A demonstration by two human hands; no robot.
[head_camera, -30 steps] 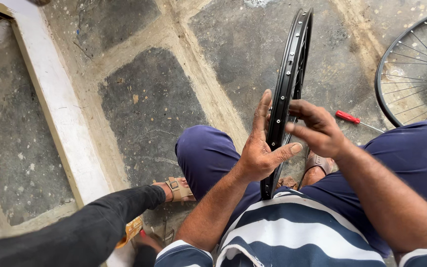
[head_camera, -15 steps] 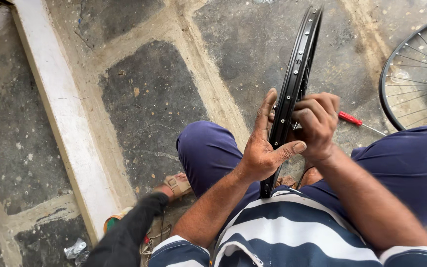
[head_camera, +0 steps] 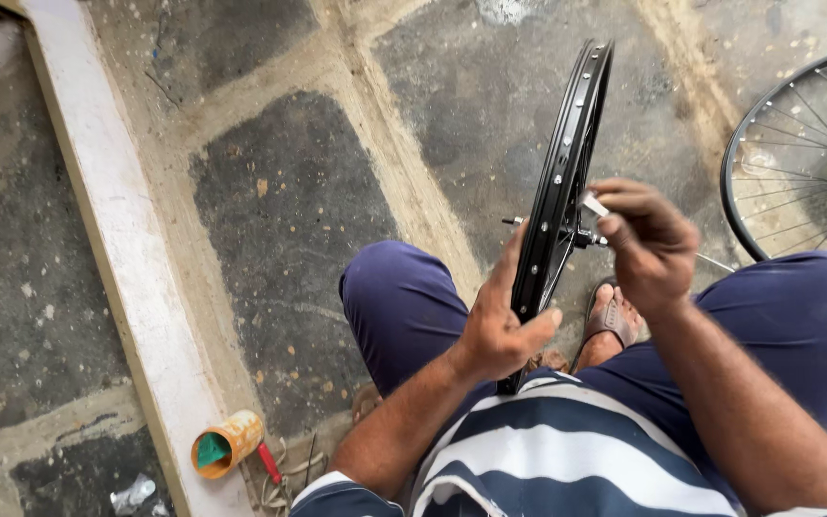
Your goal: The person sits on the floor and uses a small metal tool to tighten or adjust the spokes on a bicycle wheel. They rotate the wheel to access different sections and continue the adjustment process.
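The black wheel rim (head_camera: 567, 182) is held upright betw. the knees, long axis running away from the body; the left hand (head_camera: 500, 330) is clamped on its near left side. Just right of the rim, at hub level, a small pale tool (head_camera: 593, 205) is pinched in the right hand (head_camera: 648, 244). Far right of the rim, a spoked wheel (head_camera: 796, 153) is seen on the floor.

Orange can (head_camera: 228, 442) by white kerb (head_camera: 117, 258); spoked wheel (head_camera: 796, 153) far right
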